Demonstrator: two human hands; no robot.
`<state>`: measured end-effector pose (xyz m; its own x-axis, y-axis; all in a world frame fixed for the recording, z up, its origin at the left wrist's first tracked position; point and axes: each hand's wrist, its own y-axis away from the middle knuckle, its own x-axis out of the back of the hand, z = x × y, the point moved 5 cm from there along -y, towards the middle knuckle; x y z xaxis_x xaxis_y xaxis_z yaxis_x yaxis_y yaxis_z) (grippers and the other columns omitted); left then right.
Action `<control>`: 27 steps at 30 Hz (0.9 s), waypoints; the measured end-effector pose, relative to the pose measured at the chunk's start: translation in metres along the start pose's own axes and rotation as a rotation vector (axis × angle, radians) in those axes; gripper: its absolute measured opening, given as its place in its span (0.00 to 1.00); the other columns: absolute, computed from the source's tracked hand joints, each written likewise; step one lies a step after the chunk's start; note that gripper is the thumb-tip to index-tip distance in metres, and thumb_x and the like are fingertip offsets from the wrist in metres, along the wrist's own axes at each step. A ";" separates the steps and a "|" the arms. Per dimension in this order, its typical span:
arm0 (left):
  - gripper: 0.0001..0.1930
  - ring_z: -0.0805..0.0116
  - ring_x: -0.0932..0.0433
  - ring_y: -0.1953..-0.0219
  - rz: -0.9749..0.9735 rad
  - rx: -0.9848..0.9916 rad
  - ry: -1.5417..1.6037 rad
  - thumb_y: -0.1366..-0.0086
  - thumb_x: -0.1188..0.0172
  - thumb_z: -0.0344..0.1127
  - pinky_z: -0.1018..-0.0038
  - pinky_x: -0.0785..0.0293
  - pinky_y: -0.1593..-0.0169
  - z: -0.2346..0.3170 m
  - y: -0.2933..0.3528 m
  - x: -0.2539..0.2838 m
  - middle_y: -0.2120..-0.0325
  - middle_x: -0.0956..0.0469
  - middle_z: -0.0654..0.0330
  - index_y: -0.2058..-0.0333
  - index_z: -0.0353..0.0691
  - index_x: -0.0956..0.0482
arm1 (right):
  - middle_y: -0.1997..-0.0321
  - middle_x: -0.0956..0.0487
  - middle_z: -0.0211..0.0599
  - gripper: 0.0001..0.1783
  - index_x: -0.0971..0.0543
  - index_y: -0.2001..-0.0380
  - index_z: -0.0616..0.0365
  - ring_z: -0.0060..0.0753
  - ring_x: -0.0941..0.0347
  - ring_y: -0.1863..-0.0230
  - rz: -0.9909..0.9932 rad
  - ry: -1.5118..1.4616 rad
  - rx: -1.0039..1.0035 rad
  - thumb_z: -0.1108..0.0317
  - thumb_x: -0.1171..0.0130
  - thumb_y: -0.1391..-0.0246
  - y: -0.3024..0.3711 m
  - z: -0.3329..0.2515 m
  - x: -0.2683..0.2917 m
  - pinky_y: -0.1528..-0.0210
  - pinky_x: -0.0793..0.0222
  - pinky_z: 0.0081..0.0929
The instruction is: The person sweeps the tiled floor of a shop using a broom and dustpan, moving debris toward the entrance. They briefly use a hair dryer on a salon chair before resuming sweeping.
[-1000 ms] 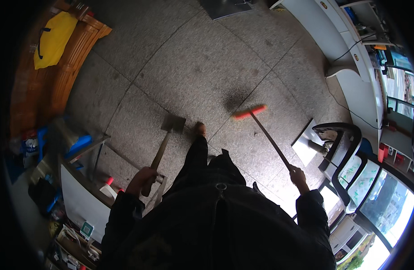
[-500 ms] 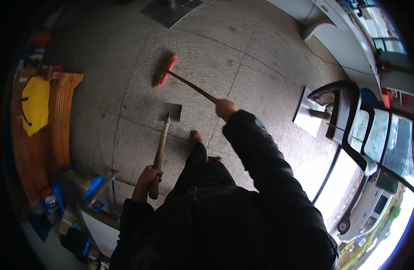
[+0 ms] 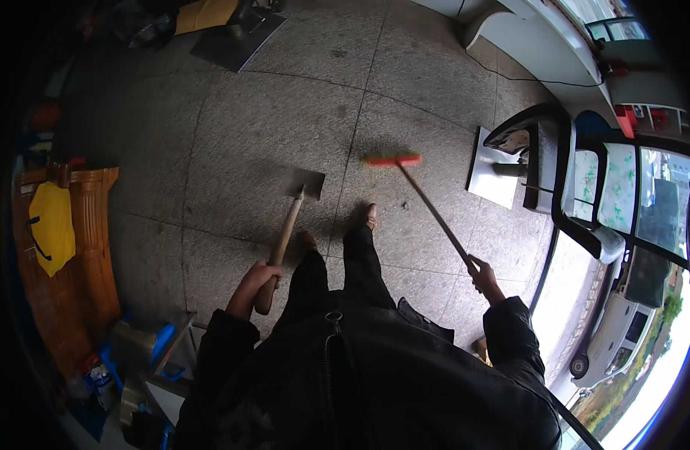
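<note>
My left hand (image 3: pixel 263 279) is wrapped round the wooden handle of a flat metal shovel (image 3: pixel 286 238). Its blade points away from me, slightly above or on the floor; I cannot tell which. On the right, my right hand (image 3: pixel 483 274) grips the end of a long broom handle (image 3: pixel 437 215). The broom's red head (image 3: pixel 396 160), blurred by motion, is at the floor ahead of my feet, right of the shovel blade. A small bit of debris (image 3: pixel 405 204) lies just left of the broom handle.
A wooden bench (image 3: pixel 86 247) with a yellow cloth (image 3: pixel 51 229) on it stands at the left. To the right are a black-framed chair (image 3: pixel 559 180) and a pale metal base plate (image 3: pixel 492 171). A dark plate (image 3: pixel 240 43) lies at the far left; a black cord (image 3: pixel 540 79) runs at the far right.
The broom has swung right, its handle turning, and my right hand has drawn back toward my right side. The shovel has shifted slightly right. My feet have stepped, and the view has moved.
</note>
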<state>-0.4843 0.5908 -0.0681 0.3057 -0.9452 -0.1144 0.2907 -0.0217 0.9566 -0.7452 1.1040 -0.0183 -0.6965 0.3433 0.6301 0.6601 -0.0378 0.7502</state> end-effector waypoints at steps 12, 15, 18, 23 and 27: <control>0.09 0.72 0.32 0.85 -0.049 -0.086 -0.021 0.51 0.47 0.34 0.75 0.36 0.78 0.100 -0.066 -0.127 0.87 0.31 0.59 0.85 0.37 0.30 | 0.77 0.24 0.49 0.18 0.29 0.56 0.51 0.48 0.27 0.79 0.300 0.450 0.610 0.69 0.60 0.50 -0.283 -0.172 0.047 0.80 0.32 0.42; 0.09 0.71 0.31 0.84 -0.001 -0.055 -0.003 0.51 0.47 0.34 0.74 0.34 0.76 0.099 -0.084 -0.134 0.87 0.31 0.60 0.85 0.36 0.30 | 0.78 0.26 0.53 0.21 0.37 0.49 0.52 0.54 0.28 0.77 0.196 0.474 0.662 0.66 0.59 0.48 -0.242 -0.066 0.039 0.77 0.33 0.48; 0.08 0.71 0.31 0.83 -0.038 -0.007 0.129 0.50 0.48 0.32 0.75 0.33 0.77 0.100 -0.094 -0.143 0.86 0.31 0.59 0.81 0.34 0.30 | 0.86 0.29 0.45 0.20 0.35 0.48 0.49 0.42 0.33 0.89 0.097 0.326 0.590 0.64 0.60 0.46 -0.171 0.048 0.049 0.86 0.37 0.38; 0.07 0.71 0.31 0.83 -0.044 0.132 0.394 0.47 0.50 0.30 0.79 0.31 0.79 0.110 -0.079 -0.149 0.82 0.31 0.57 0.73 0.30 0.31 | 0.89 0.34 0.27 0.20 0.31 0.50 0.44 0.20 0.40 0.92 -0.177 -0.195 -0.087 0.62 0.51 0.47 -0.105 0.029 0.139 0.92 0.43 0.19; 0.08 0.69 0.30 0.84 -0.102 0.054 0.309 0.48 0.47 0.31 0.75 0.32 0.79 0.118 -0.068 -0.163 0.83 0.30 0.56 0.73 0.30 0.31 | 0.70 0.25 0.51 0.20 0.32 0.50 0.44 0.50 0.27 0.69 0.180 0.053 0.364 0.59 0.55 0.47 -0.229 -0.011 0.145 0.68 0.31 0.41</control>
<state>-0.6608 0.7080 -0.0827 0.5408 -0.7938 -0.2782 0.2879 -0.1361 0.9480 -0.9998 1.1520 -0.0965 -0.5678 0.3124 0.7616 0.8228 0.2446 0.5131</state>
